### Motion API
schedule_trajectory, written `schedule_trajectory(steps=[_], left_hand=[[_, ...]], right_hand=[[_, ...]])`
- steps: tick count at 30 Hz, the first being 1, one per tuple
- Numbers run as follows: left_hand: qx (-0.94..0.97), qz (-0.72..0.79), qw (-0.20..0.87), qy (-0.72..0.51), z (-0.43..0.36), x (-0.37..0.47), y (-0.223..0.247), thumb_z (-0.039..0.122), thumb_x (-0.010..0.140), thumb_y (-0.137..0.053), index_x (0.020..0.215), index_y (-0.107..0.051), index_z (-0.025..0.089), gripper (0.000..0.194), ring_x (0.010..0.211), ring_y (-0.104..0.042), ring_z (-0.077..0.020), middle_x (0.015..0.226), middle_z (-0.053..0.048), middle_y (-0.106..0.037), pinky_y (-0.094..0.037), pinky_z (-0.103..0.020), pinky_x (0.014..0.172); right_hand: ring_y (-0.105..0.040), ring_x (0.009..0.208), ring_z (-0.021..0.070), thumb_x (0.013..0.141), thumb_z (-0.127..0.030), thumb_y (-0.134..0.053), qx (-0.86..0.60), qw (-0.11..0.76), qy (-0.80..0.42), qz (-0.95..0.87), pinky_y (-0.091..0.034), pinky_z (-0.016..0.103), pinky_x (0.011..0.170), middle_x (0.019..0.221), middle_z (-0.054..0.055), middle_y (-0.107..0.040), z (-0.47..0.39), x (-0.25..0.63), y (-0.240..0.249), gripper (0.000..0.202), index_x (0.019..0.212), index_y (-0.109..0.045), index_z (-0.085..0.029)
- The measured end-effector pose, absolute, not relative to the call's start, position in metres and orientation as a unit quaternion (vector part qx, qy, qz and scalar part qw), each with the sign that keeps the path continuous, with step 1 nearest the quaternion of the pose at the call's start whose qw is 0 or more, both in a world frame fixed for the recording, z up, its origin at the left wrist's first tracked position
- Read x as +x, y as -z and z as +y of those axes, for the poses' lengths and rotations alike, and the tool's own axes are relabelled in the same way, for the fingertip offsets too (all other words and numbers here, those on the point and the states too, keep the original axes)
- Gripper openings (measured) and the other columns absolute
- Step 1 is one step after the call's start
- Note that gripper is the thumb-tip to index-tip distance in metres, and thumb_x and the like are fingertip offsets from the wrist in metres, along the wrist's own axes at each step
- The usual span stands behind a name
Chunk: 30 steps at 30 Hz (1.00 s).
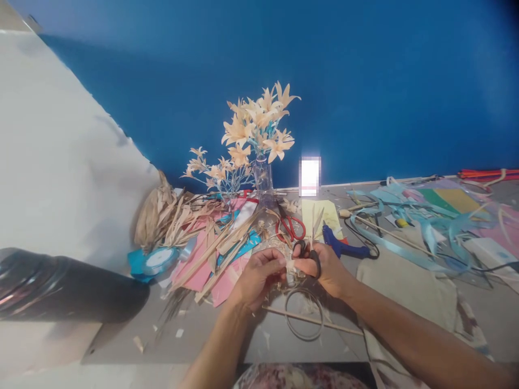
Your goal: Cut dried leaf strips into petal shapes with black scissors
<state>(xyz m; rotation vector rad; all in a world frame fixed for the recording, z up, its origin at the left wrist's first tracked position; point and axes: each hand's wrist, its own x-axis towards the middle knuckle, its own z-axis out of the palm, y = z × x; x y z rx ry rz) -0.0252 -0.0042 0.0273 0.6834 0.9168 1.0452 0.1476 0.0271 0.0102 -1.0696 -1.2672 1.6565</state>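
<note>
My right hand [330, 273] has its fingers through the black handles of a pair of scissors [314, 229], whose blades point up and away from me. Closed in a pinch, my left hand [263, 270] is close beside it. Something small and pale lies between the fingertips of both hands, too small to name. Under the hands are pale shavings and scraps. Just in front of me a round ring [287, 319] lies across a thin stick [340, 327] on the table. Red-handled scissors [291, 229] and a blue glue gun [344, 248] lie beyond my hands.
A glass vase [263, 181] holds cream artificial flowers [259, 119] by the blue wall. Dried husks [158, 216], pink paper [198, 259] and a ribbon roll [158, 259] spread left. Light-blue ribbons [438, 237] and a cloth [405, 281] lie right. A black cylinder [73, 286] juts in.
</note>
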Motion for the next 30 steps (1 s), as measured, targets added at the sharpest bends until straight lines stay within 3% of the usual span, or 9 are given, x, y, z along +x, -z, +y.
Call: schedule_trajectory(steps=[4, 8, 15, 30], left_hand=[[0.275, 0.393, 0.712, -0.513, -0.001, -0.036, -0.036, 0.024, 0.065, -0.083, 0.065, -0.064, 0.015, 0.021, 0.072, -0.062, -0.0153, 0.08, -0.006, -0.065, -0.051, -0.026, 0.068], [0.267, 0.397, 0.696, -0.536, 0.001, -0.052, -0.042, 0.021, 0.06, -0.084, 0.061, -0.063, 0.014, 0.022, 0.068, -0.062, -0.0162, 0.075, -0.006, -0.065, -0.055, -0.031, 0.07], [0.257, 0.394, 0.685, -0.556, 0.001, -0.057, -0.04, 0.02, 0.06, -0.083, 0.062, -0.063, 0.013, 0.021, 0.061, -0.064, -0.0145, 0.066, -0.003, -0.064, -0.058, -0.033, 0.07], [0.288, 0.379, 0.684, -0.553, 0.004, -0.059, -0.038, 0.018, 0.063, -0.08, 0.062, -0.064, 0.014, 0.017, 0.06, -0.06, -0.0119, 0.065, -0.001, -0.062, -0.059, -0.031, 0.068]], right_hand=[[-0.043, 0.055, 0.0114, 0.071, -0.069, -0.068, -0.336, 0.303, -0.648, -0.613, -0.03, 0.024, 0.052, 0.065, 0.001, -0.06, 0.031, 0.156, -0.012, 0.055, 0.077, -0.064, -0.015], [-0.046, 0.052, 0.0116, 0.071, -0.083, -0.055, -0.234, 0.174, -0.713, -0.638, -0.03, 0.024, 0.051, 0.064, 0.005, -0.064, 0.029, 0.16, -0.008, 0.073, 0.081, -0.065, -0.011], [-0.052, 0.051, 0.0126, 0.067, -0.085, -0.057, -0.217, 0.145, -0.718, -0.645, -0.035, 0.023, 0.051, 0.058, 0.004, -0.061, 0.024, 0.157, -0.008, 0.074, 0.073, -0.064, -0.011], [-0.05, 0.048, 0.0114, 0.076, -0.065, -0.065, -0.244, 0.126, -0.703, -0.656, -0.034, 0.02, 0.046, 0.055, 0.001, -0.06, 0.025, 0.159, 0.004, 0.052, 0.069, -0.062, -0.013]])
